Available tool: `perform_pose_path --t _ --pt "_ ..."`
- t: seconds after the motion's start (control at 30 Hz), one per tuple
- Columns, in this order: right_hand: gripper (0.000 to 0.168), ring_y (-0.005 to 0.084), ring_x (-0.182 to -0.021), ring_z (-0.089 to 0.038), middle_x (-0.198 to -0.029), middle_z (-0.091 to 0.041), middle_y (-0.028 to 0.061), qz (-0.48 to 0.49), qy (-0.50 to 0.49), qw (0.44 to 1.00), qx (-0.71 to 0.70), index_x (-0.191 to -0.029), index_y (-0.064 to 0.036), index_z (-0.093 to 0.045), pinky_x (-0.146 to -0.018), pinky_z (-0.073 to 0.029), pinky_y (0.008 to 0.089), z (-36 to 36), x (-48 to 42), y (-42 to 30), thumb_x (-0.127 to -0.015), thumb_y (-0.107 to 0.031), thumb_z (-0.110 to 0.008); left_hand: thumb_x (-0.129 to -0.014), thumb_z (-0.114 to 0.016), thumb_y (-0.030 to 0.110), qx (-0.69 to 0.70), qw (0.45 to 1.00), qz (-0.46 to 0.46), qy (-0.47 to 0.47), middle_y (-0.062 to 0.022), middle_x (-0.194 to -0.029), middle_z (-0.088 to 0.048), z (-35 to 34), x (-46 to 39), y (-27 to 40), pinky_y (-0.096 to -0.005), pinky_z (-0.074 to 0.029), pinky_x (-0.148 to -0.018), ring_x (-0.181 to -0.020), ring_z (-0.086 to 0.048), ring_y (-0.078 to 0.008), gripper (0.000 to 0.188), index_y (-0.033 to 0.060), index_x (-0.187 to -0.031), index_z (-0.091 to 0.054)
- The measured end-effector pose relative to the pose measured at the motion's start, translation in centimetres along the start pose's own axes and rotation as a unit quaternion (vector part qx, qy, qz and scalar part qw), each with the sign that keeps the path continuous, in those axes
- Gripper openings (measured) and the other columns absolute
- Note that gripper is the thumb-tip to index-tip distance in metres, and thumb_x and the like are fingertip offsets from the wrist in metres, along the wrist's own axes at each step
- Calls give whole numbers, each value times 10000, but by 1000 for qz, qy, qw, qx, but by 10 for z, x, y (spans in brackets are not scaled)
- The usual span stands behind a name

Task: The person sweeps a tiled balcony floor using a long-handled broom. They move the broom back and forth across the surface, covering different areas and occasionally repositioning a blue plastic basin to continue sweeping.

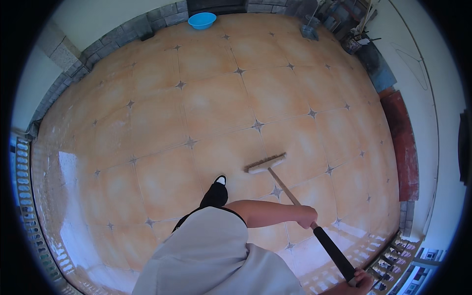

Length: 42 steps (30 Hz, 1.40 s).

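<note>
A push broom slants across the floor to my right. Its broad head (267, 163) has brown bristles and rests on the tiles ahead of my foot. My left hand (308, 217) reaches across my body and grips the wooden handle (287, 190) just above its black grip sleeve (333, 254). At the upper end of that sleeve, near the bottom right of the picture, my right hand (360, 282) is closed around the handle. One foot in a black and white shoe (221, 180) stands left of the broom head.
Glossy orange floor tiles (221, 96) look wet at the left. A blue basin (202, 21) stands by the far wall. A dustpan (309, 32) and clutter sit at the far right. Red boards (400, 147) lean along the right wall. A balustrade (25, 184) edges the left side.
</note>
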State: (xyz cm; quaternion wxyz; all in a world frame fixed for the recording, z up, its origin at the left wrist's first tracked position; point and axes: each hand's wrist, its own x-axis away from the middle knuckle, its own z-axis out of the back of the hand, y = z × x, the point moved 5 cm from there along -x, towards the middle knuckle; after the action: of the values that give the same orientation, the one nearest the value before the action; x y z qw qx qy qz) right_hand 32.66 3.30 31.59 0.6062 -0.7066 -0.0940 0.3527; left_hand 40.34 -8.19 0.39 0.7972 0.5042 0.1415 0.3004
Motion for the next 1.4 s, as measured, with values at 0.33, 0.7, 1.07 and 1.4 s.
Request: perform_pose_path --t 0.33,0.7,1.07,1.4 --pt "257 197 -570 -472 -520 -424 59 -282 -454 827 -173 -575 -33 -417 -732 -453 411 -229 245 153 -832 -34 -411 -672 -635 218 -131 915 365 112 -104 -740 -634 151 363 -261 -406 -470 -694 -780 -616 -288 124 109 -722 -664" --pt "356 199 -473 -414 -444 -295 31 -184 -259 933 -168 -484 -108 -353 -617 -451 411 -244 85 31 -818 -214 -418 -640 -618 178 -92 963 159 197 -137 -658 -609 216 202 -152 -434 -472 -624 -665 -600 -340 97 84 -648 -642" --pt "330 196 -417 -367 -459 -339 70 12 -139 990 -11 -487 -54 -388 -538 -426 345 -291 57 -35 -780 -159 -497 -615 -595 98 -31 991 30 129 -154 -662 -610 265 59 -126 -442 -463 -593 -676 -602 -343 72 79 -666 -642" --pt "277 170 -497 -436 -493 -392 44 -291 -441 835 -153 -555 -58 -372 -679 -465 397 -496 149 173 -827 -30 -421 -705 -614 194 -94 910 388 112 -105 -822 -653 366 268 -358 -403 -485 -705 -834 -622 -292 138 138 -803 -694"
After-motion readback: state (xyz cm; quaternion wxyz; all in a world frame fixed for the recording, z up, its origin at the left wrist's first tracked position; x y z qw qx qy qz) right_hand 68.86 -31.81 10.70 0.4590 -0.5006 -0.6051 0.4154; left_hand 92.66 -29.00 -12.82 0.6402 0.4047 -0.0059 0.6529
